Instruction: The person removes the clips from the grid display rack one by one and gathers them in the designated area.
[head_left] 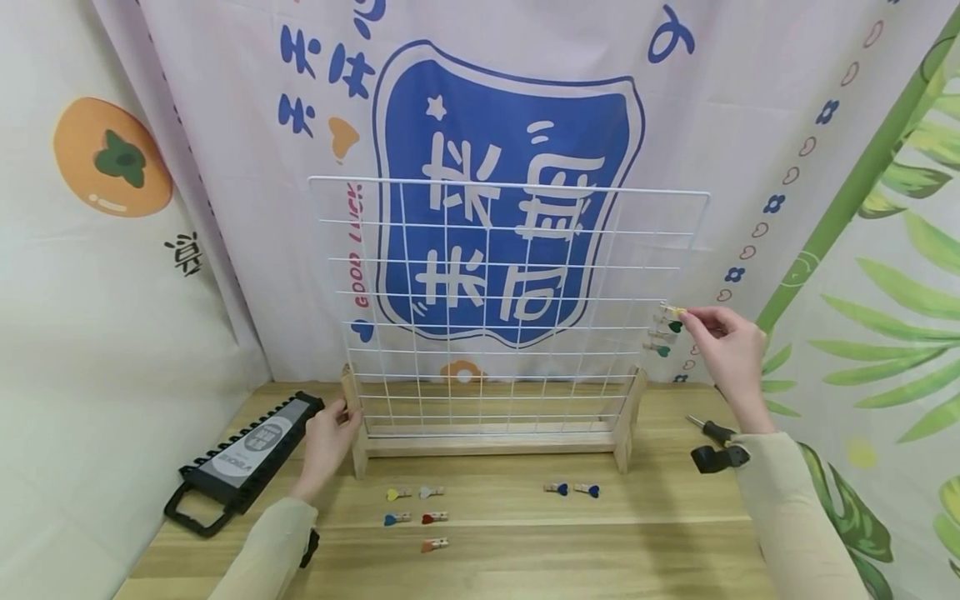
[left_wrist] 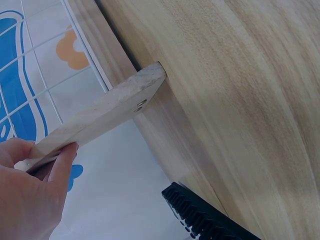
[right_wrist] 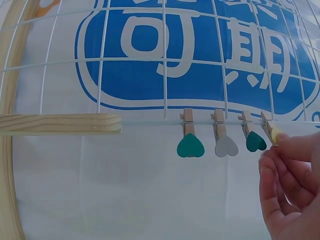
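Note:
My right hand (head_left: 726,342) pinches a small wooden clothespin with a yellow heart (right_wrist: 274,135) at the right edge wire of a white wire grid (head_left: 487,297). Below it on the same wire hang clothespins with a dark green heart (right_wrist: 255,141), a grey heart (right_wrist: 226,146) and a green heart (right_wrist: 190,145). At the far left, my left hand (head_left: 327,440) grips the upright post (left_wrist: 100,112) of the wooden stand that bears the grid, thumb on one side and fingers on the other.
Several heart clothespins lie in front of the stand, among them a red one (head_left: 434,517) at left and a dark blue one (head_left: 587,490) at right. A black rack (head_left: 247,454) lies at the left, a screwdriver (head_left: 716,432) at the right. Printed cloth (head_left: 247,167) hangs behind.

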